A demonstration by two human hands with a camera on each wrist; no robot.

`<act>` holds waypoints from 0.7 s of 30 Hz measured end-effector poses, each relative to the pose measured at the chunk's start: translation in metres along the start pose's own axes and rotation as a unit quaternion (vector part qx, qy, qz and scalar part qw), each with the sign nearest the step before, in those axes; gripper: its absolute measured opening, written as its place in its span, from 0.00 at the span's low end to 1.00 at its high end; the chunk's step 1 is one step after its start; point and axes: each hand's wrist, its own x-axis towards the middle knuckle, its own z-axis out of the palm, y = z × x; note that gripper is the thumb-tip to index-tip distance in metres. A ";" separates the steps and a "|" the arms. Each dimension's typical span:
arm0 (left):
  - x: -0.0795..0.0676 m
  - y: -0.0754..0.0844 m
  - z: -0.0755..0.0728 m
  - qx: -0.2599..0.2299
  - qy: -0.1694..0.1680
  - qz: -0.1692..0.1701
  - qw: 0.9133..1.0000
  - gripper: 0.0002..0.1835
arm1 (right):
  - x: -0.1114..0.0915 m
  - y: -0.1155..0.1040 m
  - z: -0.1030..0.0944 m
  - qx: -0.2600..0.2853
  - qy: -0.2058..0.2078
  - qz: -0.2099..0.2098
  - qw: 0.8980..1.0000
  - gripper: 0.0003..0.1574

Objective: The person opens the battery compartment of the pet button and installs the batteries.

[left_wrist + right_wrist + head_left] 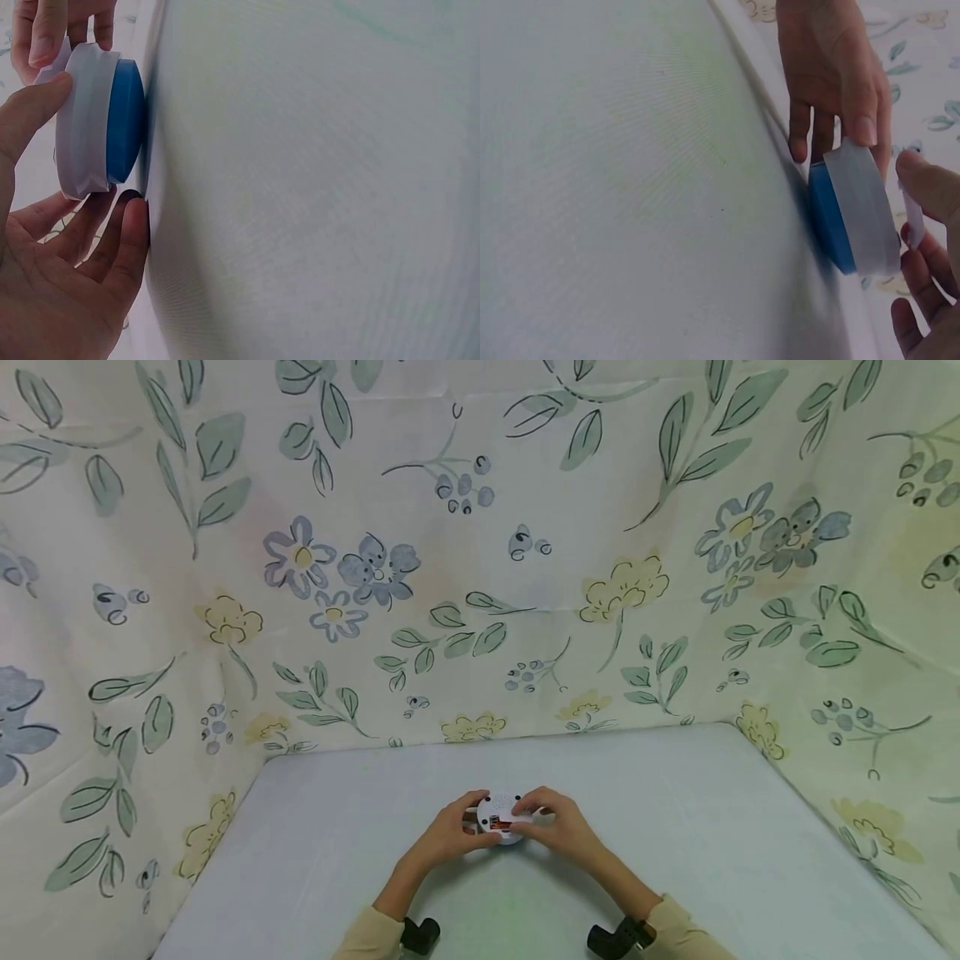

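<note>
A small round white device (486, 807) with a blue underside (126, 124) is held low over the table, its back facing up. Small dark feet, a dotted patch and an uncovered slot with red and black inside (498, 823) show on that back. My left hand (448, 837) grips the device's rim between thumb and fingers from the left. On the other side, my right hand (561, 828) pinches a small white cover (913, 219) between thumb and fingertips. In the right wrist view this piece stands beside the device's white face (864, 214).
A pale cloth-covered table (360, 802) spreads around both hands. Behind it and along its sides hangs a curtain (465, 568) printed with leaves and flowers. Dark wrist cameras (422, 935) sit at both beige sleeves (371, 935).
</note>
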 end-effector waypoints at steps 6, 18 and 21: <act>-0.001 0.002 0.000 -0.001 0.002 0.002 1.000 0.39 | 0.001 0.000 0.004 -0.031 -0.005 -0.013 0.999 0.12; -0.001 0.005 -0.001 0.005 0.002 0.005 1.000 0.40 | 0.006 0.005 0.007 -0.036 -0.026 -0.048 0.998 0.11; -0.002 0.005 -0.001 0.005 0.002 0.003 1.000 0.40 | 0.006 0.005 0.008 -0.032 -0.024 -0.058 0.997 0.10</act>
